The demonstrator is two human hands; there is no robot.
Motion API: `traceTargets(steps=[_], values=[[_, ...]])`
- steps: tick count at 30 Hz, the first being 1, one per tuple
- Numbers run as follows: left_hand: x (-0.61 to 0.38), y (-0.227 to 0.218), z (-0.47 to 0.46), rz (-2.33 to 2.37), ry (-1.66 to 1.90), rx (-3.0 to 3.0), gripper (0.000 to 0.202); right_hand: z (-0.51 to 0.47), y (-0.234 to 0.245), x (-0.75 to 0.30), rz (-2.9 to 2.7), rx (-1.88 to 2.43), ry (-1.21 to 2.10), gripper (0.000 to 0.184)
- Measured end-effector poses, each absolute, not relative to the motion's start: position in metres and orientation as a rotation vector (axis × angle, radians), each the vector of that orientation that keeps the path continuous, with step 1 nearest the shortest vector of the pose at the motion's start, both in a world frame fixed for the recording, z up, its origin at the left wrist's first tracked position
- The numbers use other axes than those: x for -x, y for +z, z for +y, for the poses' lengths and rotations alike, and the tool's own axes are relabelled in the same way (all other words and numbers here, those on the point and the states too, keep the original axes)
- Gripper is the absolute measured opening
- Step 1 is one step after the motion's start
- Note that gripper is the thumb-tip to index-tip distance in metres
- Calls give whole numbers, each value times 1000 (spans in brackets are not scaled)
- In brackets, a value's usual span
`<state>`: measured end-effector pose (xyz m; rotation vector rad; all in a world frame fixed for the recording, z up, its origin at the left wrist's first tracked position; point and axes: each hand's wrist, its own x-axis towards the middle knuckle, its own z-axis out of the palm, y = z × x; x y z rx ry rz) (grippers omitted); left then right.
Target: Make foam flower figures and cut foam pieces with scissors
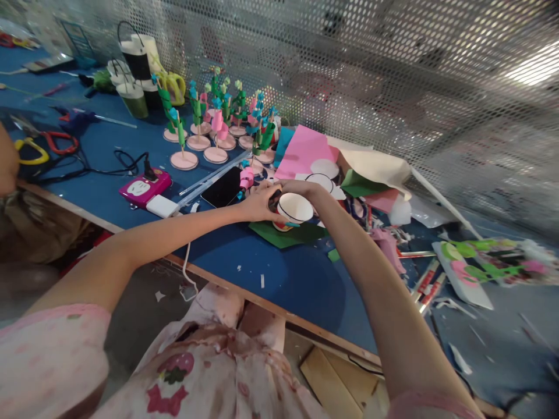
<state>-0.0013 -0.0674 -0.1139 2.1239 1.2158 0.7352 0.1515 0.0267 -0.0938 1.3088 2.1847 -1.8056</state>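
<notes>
My left hand (261, 202) is closed around a small dark object (274, 200) whose kind I cannot make out, its thumb beside a white paper cup (296, 207). The cup has a dark rim and its mouth faces me; a red and yellow patch shows low on its side. Behind the cup, my right hand (297, 187) bends down with its fingers meeting the left ones, and what they hold is hidden. Under the cup lies a green paper sheet (286, 237). Just left of my hands is a pink paper curl (246, 177) on a stick.
Several paper flowers on round pink bases (184, 160) stand at the back. A black phone (222, 187) and a magenta power socket (145, 187) lie left. Coloured paper (305, 152) is heaped behind. Scraps and glue sticks (425, 284) lie right. A perforated screen (393, 87) borders the table.
</notes>
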Motion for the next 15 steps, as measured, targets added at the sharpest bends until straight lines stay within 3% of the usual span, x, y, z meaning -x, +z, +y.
traceTargets(steps=[15], values=[[3,-110,-69,1209,749,-2113,72,21,-94,-147,2217,-1533,-2032,27]])
